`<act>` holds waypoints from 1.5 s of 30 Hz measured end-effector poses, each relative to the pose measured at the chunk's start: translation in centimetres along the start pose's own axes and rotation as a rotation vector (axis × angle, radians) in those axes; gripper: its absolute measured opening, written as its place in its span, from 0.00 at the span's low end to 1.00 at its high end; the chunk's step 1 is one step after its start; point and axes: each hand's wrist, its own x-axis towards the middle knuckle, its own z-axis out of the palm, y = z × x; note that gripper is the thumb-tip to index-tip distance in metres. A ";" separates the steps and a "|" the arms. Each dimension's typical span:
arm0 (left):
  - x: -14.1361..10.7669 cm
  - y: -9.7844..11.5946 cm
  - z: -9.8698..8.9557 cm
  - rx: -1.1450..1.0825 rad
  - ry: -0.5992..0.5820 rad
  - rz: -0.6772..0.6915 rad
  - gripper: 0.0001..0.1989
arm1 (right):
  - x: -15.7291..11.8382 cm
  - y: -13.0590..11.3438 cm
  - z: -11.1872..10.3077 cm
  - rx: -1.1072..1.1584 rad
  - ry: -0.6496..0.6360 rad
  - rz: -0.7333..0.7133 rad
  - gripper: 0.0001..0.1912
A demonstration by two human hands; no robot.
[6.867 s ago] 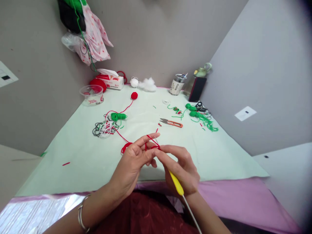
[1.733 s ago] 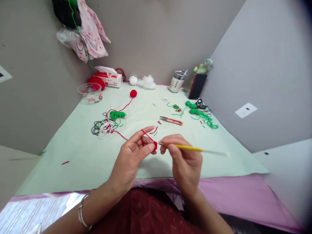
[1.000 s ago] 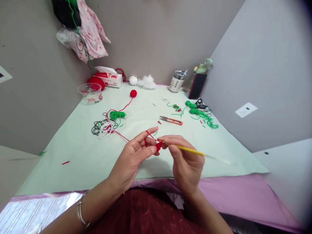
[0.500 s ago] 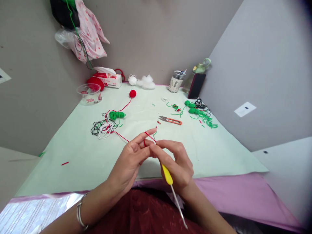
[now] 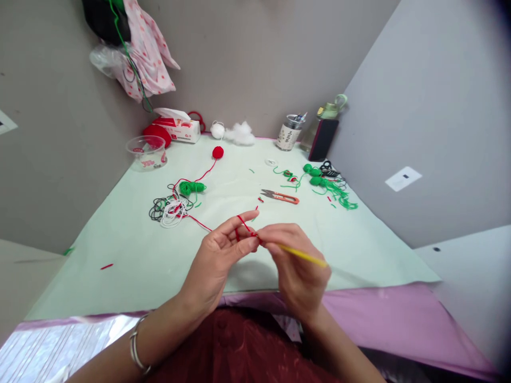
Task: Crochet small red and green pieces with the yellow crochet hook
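Red yarn (image 5: 244,223) wraps around the raised index finger of my left hand (image 5: 217,255), whose thumb and fingers pinch a small bit of red yarn work. From that hand the strand runs back past a white and black yarn tangle to a small red yarn ball (image 5: 217,152). My right hand (image 5: 301,260) grips a crochet hook (image 5: 303,255) by its yellow handle. The hook's tip is at the red yarn between both hands, partly hidden by fingers. Its rear end is blurred by motion.
Orange thread snips (image 5: 280,197) lie beyond my hands. To the left are a green yarn bundle (image 5: 192,188) and the white cord tangle (image 5: 172,211). Green yarn pieces (image 5: 333,191) lie at right. Along the back stand a tissue box (image 5: 179,130), a pen jar (image 5: 288,135) and a phone (image 5: 323,140).
My right hand has turned, swinging the hook from pointing down toward me to nearly level, pointing right. My left hand stays almost in place, with the yarn strand shifted slightly at the fingertips.
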 end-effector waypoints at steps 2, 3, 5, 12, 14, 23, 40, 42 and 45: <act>0.1 -0.2 -0.1 -0.063 -0.002 -0.043 0.20 | -0.6 0.3 0.0 -0.183 -0.016 -0.153 0.19; 0.2 -0.3 -0.2 -0.098 -0.015 -0.074 0.20 | -0.7 0.4 0.0 -0.231 -0.013 -0.199 0.20; 0.4 -0.4 -0.4 -0.156 -0.043 -0.135 0.19 | -0.6 0.5 -0.2 -0.197 -0.006 -0.170 0.19; 0.6 0.3 -1.1 -0.145 0.003 -0.142 0.15 | 0.7 0.1 -1.2 0.278 0.122 0.188 0.11; 0.5 0.4 -1.1 -0.123 0.008 -0.126 0.15 | 0.9 0.2 -1.3 0.379 0.128 0.260 0.10; -0.1 -0.5 -0.1 -0.011 0.033 0.059 0.23 | -0.3 0.0 0.1 -0.105 0.045 -0.049 0.15; 0.0 -0.2 -0.4 -0.034 -0.039 -0.072 0.21 | 0.2 0.0 0.2 0.064 0.094 0.036 0.17; 0.1 0.2 -0.6 -0.041 -0.062 -0.097 0.20 | 0.5 0.1 -0.2 0.243 0.077 0.199 0.12; 0.2 0.9 -0.8 -0.037 -0.081 -0.091 0.19 | 1.1 0.1 -0.9 0.447 0.037 0.367 0.10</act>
